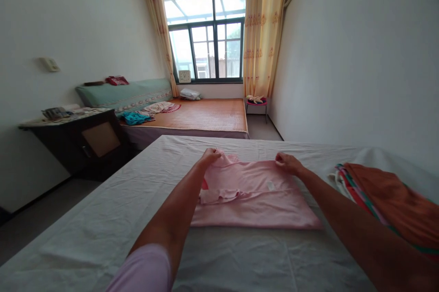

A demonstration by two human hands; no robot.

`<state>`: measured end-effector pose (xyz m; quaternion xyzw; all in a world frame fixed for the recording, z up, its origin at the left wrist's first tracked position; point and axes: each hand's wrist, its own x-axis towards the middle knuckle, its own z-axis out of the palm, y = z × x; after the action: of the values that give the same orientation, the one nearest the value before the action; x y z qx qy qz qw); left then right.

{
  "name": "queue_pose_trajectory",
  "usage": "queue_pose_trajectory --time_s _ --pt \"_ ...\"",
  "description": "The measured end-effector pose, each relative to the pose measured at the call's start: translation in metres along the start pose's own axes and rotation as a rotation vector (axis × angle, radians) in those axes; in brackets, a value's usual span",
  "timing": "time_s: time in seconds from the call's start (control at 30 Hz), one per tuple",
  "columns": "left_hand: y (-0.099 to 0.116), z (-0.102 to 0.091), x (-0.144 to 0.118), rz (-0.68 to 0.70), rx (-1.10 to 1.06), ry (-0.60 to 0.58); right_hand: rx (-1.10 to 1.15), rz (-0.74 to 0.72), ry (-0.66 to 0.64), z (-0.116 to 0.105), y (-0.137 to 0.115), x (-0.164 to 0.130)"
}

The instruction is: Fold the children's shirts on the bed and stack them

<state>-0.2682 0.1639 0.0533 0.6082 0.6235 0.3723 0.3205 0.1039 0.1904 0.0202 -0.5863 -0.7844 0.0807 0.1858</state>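
- Pinching the far left corner of a pink garment (254,176) with the left hand (210,157); gripping the far right corner with the right hand (286,164) — held well apart, each clamped on the cloth.
- Lying mostly flat between both hands, near the far edge of the white sheet (99,214), with a ruffled strip (219,197) across the left part.
- Bearing folded clothes (387,193) too, towards the sheet's right edge, orange-brown uppermost.
- Looking past the far edge to a bed (214,113), with a teal cloth (135,118) near its left edge.
- Looking past the left edge to a dark cabinet (73,138) — topped with items too small to tell.
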Motion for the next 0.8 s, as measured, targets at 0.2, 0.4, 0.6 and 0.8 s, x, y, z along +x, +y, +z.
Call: queue_pose_trajectory --time_s 0.2,0.4,0.6,0.8 --pt "0.009 -0.036 -0.060 0.183 -0.114 -0.184 0.388 -0.163 0.111 -0.022 -0.001 -0.054" --pt "-0.021 -0.046 -0.134 0.388 0.080 -0.371 0.354 -0.116 -0.094 -0.017 0.008 -0.107" --pt "-0.030 -0.043 -0.147 0.448 0.077 -0.273 0.169 -0.065 -0.026 -0.014 0.011 -0.113" --pt "-0.030 -0.044 -0.146 0.436 0.213 -0.164 -0.047 -0.072 0.057 -0.015 -0.009 -0.121"
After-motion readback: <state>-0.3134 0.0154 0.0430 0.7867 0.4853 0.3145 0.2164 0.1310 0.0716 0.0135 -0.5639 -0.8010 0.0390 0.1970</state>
